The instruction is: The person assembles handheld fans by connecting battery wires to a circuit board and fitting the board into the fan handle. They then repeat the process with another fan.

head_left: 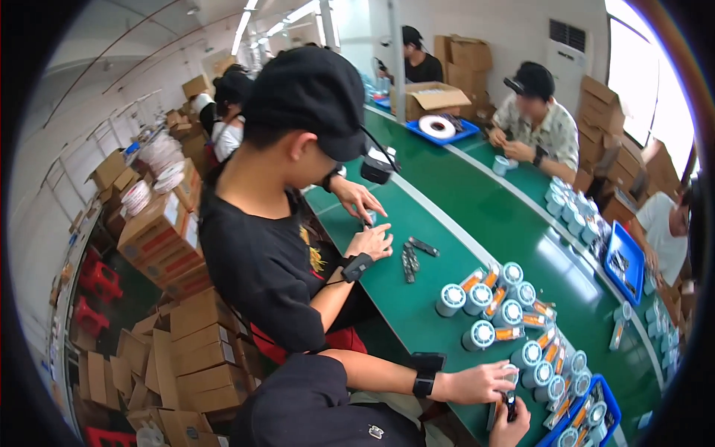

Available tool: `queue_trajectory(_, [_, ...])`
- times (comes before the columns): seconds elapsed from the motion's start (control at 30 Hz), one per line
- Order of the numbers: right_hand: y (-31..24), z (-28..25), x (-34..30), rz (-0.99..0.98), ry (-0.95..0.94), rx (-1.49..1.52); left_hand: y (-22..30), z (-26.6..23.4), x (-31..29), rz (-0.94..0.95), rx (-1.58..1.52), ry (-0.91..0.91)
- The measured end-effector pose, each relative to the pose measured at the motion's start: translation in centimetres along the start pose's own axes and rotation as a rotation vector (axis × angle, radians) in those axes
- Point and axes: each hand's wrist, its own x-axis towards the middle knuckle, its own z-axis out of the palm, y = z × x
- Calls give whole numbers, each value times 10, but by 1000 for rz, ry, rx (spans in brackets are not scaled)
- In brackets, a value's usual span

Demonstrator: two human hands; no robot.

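My left hand, with a dark band on its wrist, reaches over the bench, its fingers curled on a light-blue round unit with a grille-like top. Just below it, my right hand pinches a small black part close to that unit. The fingers hide much of both pieces, so I cannot tell whether they are joined. Beside my hands stand several similar light-blue round units, many with orange-and-grey strips lying against them.
A blue tray of the same units sits right of my hands. To my left, a co-worker in a black cap handles a small piece by dark strips. Across the green bench is another blue tray. Cartons stack at left.
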Motion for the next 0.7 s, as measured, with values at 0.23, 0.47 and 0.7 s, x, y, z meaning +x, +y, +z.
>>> queue_trajectory(0.23, [-41, 3, 30, -102, 108, 120, -9, -53, 11, -156, 37, -8])
queue_trajectory(0.47, [-41, -4, 20, 150, 94, 149, -9, -41, 10, -161, -60, -36])
queue_trajectory(0.7, [-44, 8, 11, -129, 183, -50, 0, -41, 3, -204, -66, -45])
